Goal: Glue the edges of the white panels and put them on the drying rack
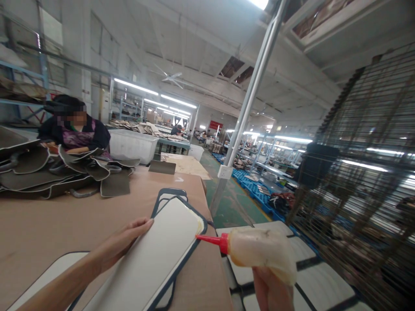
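My left hand (128, 237) grips the left edge of a long white panel (162, 250) with a dark blue border, tilted above the brown table. In my right hand (272, 285) is a translucent squeeze bottle (262, 250) with amber liquid inside. Its red nozzle points left, the tip at the panel's right edge near the far corner. A yellowish smear shows along that corner. Beneath the panel lie more dark-rimmed pieces (171, 194), and another white panel (55, 276) rests at the lower left.
Grey sheets with pale edges (116, 183) are heaped at the left, before a seated person (78, 134). A metal post (240, 125) stands beyond the table (26, 220). White panels (311, 280) lie at lower right beside a wire rack (366, 151).
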Motion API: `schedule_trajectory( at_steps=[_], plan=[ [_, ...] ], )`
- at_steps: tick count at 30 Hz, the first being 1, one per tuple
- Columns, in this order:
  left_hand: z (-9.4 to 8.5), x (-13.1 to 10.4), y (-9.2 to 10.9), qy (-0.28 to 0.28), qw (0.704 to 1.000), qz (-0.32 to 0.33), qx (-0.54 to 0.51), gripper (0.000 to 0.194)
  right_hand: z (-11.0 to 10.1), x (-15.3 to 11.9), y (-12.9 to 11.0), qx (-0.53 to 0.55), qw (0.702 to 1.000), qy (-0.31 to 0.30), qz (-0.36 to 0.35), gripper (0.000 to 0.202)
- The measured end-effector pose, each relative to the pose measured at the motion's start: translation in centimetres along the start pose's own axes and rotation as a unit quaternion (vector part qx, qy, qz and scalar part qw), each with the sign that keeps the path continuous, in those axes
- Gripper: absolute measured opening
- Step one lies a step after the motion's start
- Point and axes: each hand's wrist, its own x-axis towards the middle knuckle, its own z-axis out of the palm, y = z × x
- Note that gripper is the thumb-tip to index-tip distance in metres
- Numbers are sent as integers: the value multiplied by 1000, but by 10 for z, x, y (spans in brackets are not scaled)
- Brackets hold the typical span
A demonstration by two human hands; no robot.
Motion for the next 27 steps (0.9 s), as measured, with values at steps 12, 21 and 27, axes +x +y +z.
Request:
schedule_trajectory(
  at_steps=[12, 21, 27],
  plan=[
    [-10, 6, -12, -10, 1000, 4, -15, 52, 3, 14, 12, -6, 999, -45, 10, 87],
    [-9, 5, -8, 10, 999, -7, -32, 55, 6, 19, 15, -27, 997, -71, 15, 83],
    [-5, 3, -5, 13, 999, -10, -39, 56, 12, 7, 14, -35, 995, -75, 48, 81]
  ],
)
